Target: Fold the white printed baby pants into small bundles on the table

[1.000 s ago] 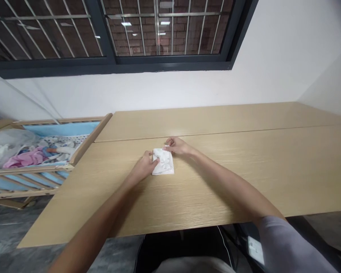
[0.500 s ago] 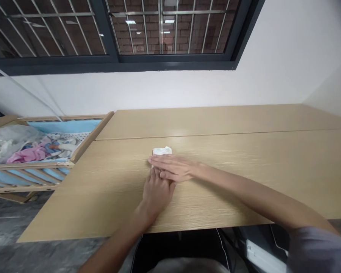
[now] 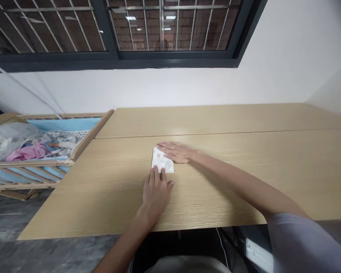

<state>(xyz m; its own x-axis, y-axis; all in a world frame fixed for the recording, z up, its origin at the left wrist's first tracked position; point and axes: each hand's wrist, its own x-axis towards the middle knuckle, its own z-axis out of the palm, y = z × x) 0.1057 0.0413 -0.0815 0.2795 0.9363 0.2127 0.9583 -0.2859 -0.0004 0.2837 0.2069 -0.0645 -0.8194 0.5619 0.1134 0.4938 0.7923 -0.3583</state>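
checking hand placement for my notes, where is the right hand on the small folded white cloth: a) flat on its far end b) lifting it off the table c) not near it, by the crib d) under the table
a: the right hand lies flat, palm down, on the far end of the folded white cloth, which lies on the table, while the left hand presses its near edge.

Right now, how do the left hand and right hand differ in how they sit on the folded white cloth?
The left hand reaches from the near side, fingertips on the folded white cloth at its near edge. The right hand comes in from the right, lying flat across its far right part. Both are open, palm down, pressing the cloth onto the wooden table.
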